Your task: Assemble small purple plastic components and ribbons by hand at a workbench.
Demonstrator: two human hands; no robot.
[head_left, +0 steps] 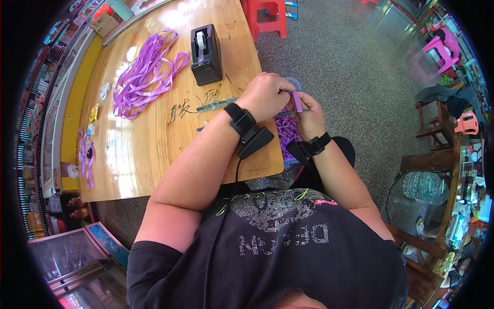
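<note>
Past the table's right edge, my two hands are close together over a strip of purple ribbon (296,101). The fingers of my left hand (263,93) are curled, with thumb and forefinger pinched at the ribbon. My right hand (312,117) is closed around a thin, dark, flat-edged piece (304,110) that the ribbon crosses; its exact kind is hidden by my fingers. Below them, a container holds a heap of short purple ribbon pieces (286,135). On the table lies a loose tangle of purple ribbon (145,77), left of a black tape dispenser (207,62).
A greenish strip (208,106) lies on the wooden table (154,154) beside dark handwriting. More purple ribbon (85,157) lies at the left edge. A red stool (265,20) stands beyond the table. Wooden chairs (429,164) and a pink stool (441,49) are at the right.
</note>
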